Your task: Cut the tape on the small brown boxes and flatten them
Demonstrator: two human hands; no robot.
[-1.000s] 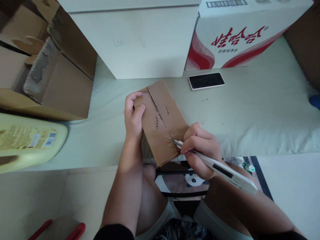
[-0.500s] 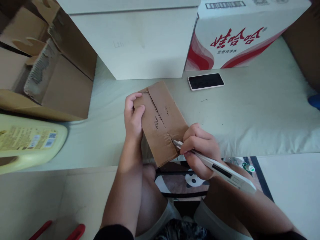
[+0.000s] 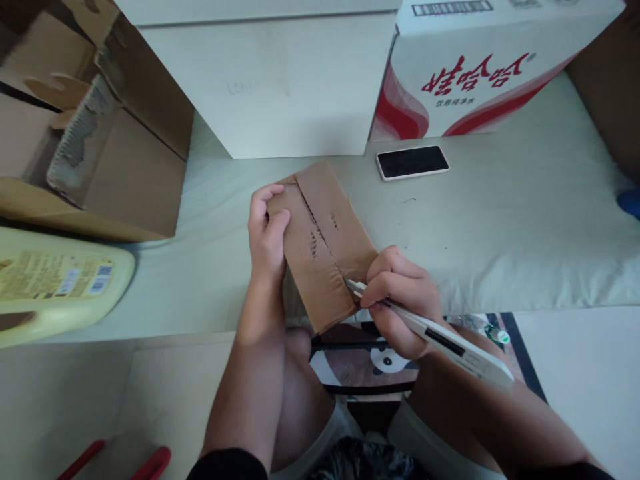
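Note:
A small brown cardboard box point(image 3: 325, 230) lies tilted at the near edge of a pale padded surface point(image 3: 500, 220), its top seam running from far left to near right. My left hand point(image 3: 267, 233) grips the box's left side, fingers curled over the far corner. My right hand point(image 3: 400, 293) holds a white utility knife point(image 3: 440, 337) like a pen, with the blade tip touching the near end of the seam. Dark tears mark the cardboard along the seam.
A phone point(image 3: 413, 161) lies face up beyond the box. Behind stand a plain white box point(image 3: 270, 80) and a red-and-white carton point(image 3: 480, 67). An open torn cardboard box point(image 3: 100, 140) and a yellow jug point(image 3: 55, 283) sit left. Red handles point(image 3: 145, 463) lie on the floor.

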